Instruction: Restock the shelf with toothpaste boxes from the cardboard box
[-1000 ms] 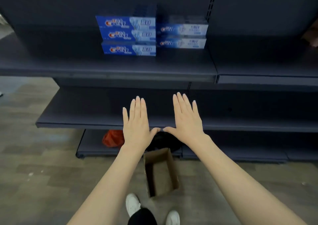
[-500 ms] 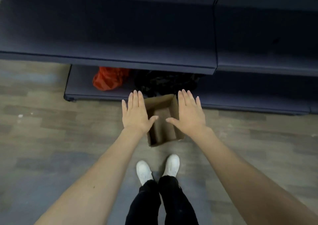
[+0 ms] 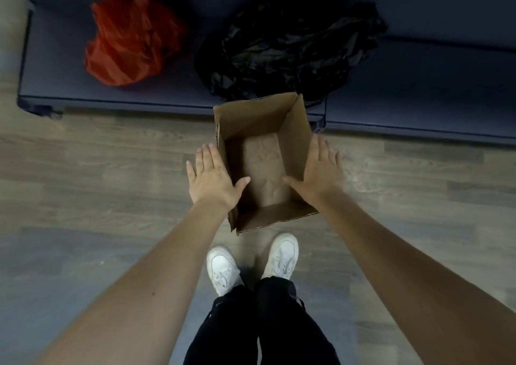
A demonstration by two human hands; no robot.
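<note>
Seen from the head camera, an open corrugated cardboard box (image 3: 265, 158) stands on the wood-grain plank floor (image 3: 97, 174), its far end against the front lip of the dark blue metal bottom shelf (image 3: 125, 96). The box is a plain brown rectangle with fluted cut edges showing along its rims; its inner floor is creased and shows only bare cardboard, with no toothpaste boxes visible inside.

The left hand (image 3: 212, 180) is spread flat with straight fingers along the outside of the box's left wall, thumb reaching over the rim toward the inside; it grips nothing. The right hand (image 3: 321, 169) mirrors it at the right wall, fingers straight and released, thumb pointing inward over the rim. Whether either palm actually touches the cardboard cannot be told from above.

On the shelf lie a crumpled orange-red plastic bag (image 3: 131, 35) and, to its right, a heap of glossy black plastic sheeting (image 3: 287, 46), both wrinkled and shapeless; the box's far wall hides the heap's near edge. Below the box stand two white lace-up sneakers (image 3: 223, 269) under black trouser legs (image 3: 251, 322). Both forearms run out of frame at the bottom corners, and the upper shelves are cut off.
</note>
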